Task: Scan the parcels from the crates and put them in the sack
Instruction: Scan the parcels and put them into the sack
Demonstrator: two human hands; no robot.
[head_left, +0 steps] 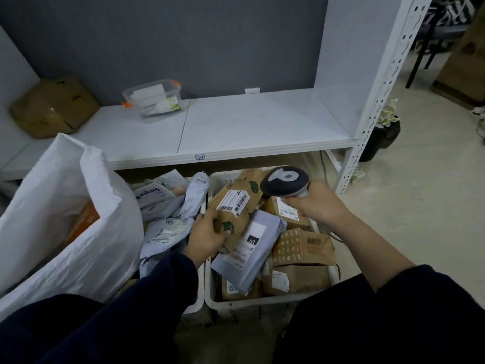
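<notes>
Brown kraft paper with a leaf print wrapped the parcel (pixel 231 219) that the left hand (pixel 207 233) gripped, fingers curled round its lower end. The parcel was tilted up just above the pile in the white crate (pixel 252 302), with its barcode label (pixel 234 203) facing upward. The right hand (pixel 320 204) was clamped round the handle of the barcode scanner (pixel 285 181), held over the crate's far side with its head turned towards that label. Whether a finger was on the trigger could not be told. The white woven sack (pixel 65 200) stood open to the left of the crate, beyond a heap of grey mailers (pixel 162 206).

The likeliest fault was a wrong read. A labelled box (pixel 288 211) lay in the crate directly under the scanner, so the beam could catch either of 2 codes. The held label also seemed to bend over the parcel's edge, which could spoil the scan.

Held by only 1 end, the parcel could slip and fall back into the crate onto the grey mailer marked 231 (pixel 252 248), which lay against it. On the way to the sack it would pass over the heap of mailers. Dropped there, it would be lost among parcels probably not yet scanned.
</notes>
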